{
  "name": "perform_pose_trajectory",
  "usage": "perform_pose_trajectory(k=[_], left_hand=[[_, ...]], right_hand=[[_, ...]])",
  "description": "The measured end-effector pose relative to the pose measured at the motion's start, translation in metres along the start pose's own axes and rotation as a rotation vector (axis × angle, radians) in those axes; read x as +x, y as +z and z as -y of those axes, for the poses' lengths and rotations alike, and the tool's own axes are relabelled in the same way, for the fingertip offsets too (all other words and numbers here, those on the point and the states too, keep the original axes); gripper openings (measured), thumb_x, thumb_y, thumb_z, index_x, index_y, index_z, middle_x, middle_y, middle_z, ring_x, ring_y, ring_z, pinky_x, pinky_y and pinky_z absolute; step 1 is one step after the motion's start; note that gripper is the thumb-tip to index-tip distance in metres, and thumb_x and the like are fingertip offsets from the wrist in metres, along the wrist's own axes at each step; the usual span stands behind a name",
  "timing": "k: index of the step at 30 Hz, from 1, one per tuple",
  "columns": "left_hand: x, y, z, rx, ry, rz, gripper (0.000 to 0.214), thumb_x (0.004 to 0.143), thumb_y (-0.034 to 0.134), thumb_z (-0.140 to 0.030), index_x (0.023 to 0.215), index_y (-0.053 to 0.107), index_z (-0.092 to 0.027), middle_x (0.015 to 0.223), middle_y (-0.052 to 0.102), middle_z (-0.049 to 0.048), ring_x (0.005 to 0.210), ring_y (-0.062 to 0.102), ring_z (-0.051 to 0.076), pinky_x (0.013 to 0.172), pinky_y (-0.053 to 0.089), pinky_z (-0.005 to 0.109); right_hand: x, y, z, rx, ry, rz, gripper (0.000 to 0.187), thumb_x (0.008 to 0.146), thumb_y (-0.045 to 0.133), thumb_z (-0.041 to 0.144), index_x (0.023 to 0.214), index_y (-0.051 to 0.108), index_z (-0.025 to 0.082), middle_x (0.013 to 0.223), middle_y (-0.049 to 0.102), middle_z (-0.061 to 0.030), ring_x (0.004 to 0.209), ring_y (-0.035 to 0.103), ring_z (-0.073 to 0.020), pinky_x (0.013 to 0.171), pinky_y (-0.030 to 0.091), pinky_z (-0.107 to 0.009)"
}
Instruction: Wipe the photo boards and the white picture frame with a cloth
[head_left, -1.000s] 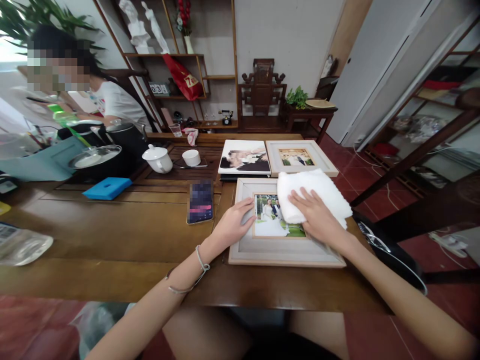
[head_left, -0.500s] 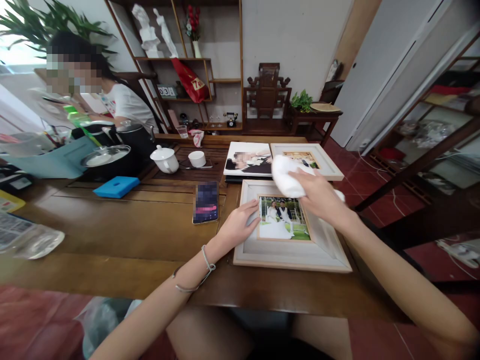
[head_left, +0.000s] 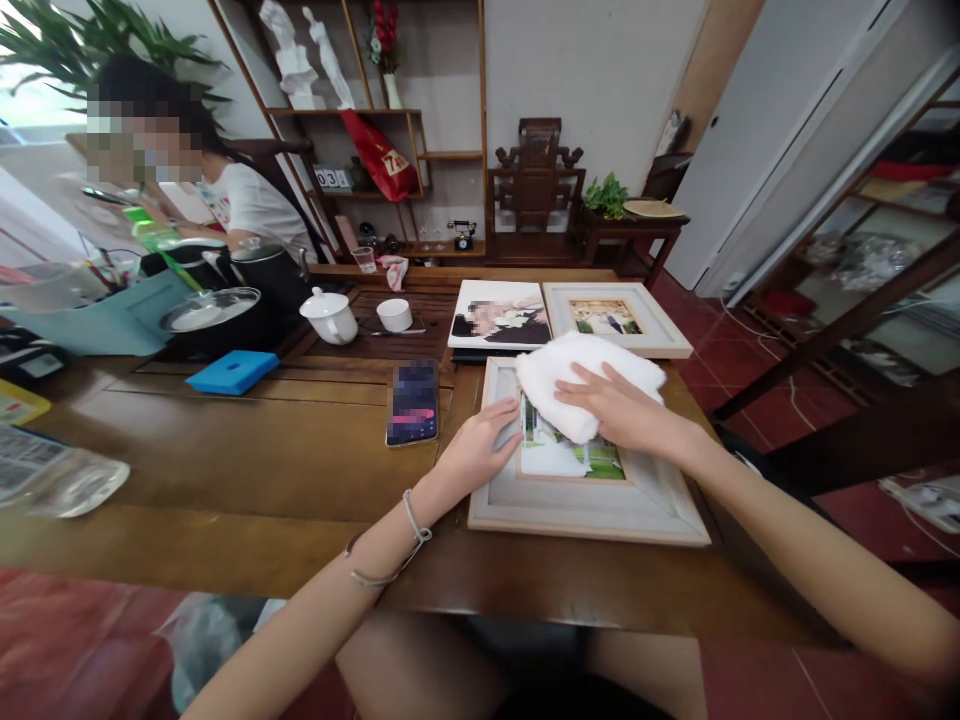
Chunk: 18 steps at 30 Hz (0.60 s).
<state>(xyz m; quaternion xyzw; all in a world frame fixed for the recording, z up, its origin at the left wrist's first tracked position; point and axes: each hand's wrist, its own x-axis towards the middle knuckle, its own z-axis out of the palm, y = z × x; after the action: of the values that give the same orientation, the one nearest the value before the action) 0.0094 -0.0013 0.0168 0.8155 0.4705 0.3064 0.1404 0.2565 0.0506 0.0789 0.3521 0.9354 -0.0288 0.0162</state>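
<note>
A pale-framed photo (head_left: 585, 505) lies flat on the wooden table (head_left: 225, 460) in front of me. My right hand (head_left: 622, 410) lies spread on a folded white cloth (head_left: 562, 375) and presses it onto the upper part of the picture glass. My left hand (head_left: 476, 450) rests on the frame's left border, fingers flat, steadying it. A thin bracelet hangs on my left wrist.
Beyond lie a frameless photo print (head_left: 499, 315) and a second framed photo (head_left: 615, 318). A phone (head_left: 412, 403) lies left of the frame. A white teapot (head_left: 330, 317), a cup (head_left: 394, 315), a blue pad (head_left: 232, 372) and kettles stand farther left. A person (head_left: 225, 195) sits at the far left.
My right hand carried the cloth from the frame's right side up to its far edge, then back down and left onto the picture's top. My left hand stayed put.
</note>
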Motion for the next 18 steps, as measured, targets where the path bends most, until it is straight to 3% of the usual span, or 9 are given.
perform_pose_trajectory(k=[4,7,9,13,15,18], left_hand=[[-0.001,0.002,0.001,0.000,-0.013,-0.005,0.036,0.091,0.058,-0.025,0.124,0.065,-0.012,0.138,0.061,0.0160,0.132,0.056,0.028,0.114,0.043,0.045],[-0.001,0.002,0.001,0.002,-0.016,-0.017,0.035,0.091,0.059,-0.024,0.124,0.066,-0.013,0.137,0.062,0.0150,0.132,0.056,0.027,0.114,0.044,0.045],[-0.001,0.003,0.001,-0.001,-0.014,-0.017,0.035,0.091,0.059,-0.024,0.123,0.066,-0.014,0.136,0.062,0.0146,0.131,0.056,0.027,0.114,0.044,0.046],[-0.001,0.002,0.001,-0.017,-0.011,-0.011,0.034,0.091,0.059,-0.025,0.122,0.067,-0.013,0.137,0.062,0.0153,0.131,0.056,0.028,0.113,0.045,0.045],[-0.001,0.001,0.001,-0.021,-0.015,-0.015,0.035,0.090,0.060,-0.025,0.121,0.067,-0.012,0.137,0.062,0.0161,0.130,0.057,0.028,0.113,0.045,0.045],[-0.002,0.002,0.002,-0.030,-0.017,-0.031,0.035,0.089,0.061,-0.025,0.122,0.067,-0.014,0.136,0.062,0.0153,0.128,0.058,0.028,0.112,0.046,0.046]], right_hand=[[-0.049,0.003,-0.001,-0.102,0.139,-0.033,0.067,0.066,0.049,0.000,0.129,0.065,0.016,0.134,0.064,-0.0138,0.135,0.046,-0.0353,0.112,0.032,-0.059],[-0.065,0.002,0.001,-0.160,0.196,-0.080,0.060,0.067,0.051,0.007,0.123,0.069,0.020,0.116,0.073,-0.0133,0.125,0.056,-0.0356,0.109,0.035,-0.058],[-0.060,0.001,0.001,-0.212,0.259,-0.151,0.057,0.070,0.051,0.010,0.125,0.067,0.019,0.112,0.074,-0.0139,0.123,0.057,-0.0362,0.108,0.036,-0.058],[-0.020,0.007,-0.008,-0.194,0.344,-0.316,0.067,0.074,0.049,0.009,0.142,0.050,0.012,0.143,0.055,-0.0167,0.139,0.040,-0.0383,0.111,0.031,-0.061],[0.001,0.013,-0.012,-0.140,0.286,-0.275,0.074,0.072,0.047,0.005,0.145,0.045,0.008,0.152,0.044,-0.0178,0.144,0.030,-0.0382,0.113,0.027,-0.063],[0.018,0.019,-0.011,-0.090,0.168,-0.178,0.081,0.066,0.045,0.000,0.147,0.042,0.007,0.154,0.041,-0.0173,0.147,0.026,-0.0343,0.115,0.027,-0.060]])
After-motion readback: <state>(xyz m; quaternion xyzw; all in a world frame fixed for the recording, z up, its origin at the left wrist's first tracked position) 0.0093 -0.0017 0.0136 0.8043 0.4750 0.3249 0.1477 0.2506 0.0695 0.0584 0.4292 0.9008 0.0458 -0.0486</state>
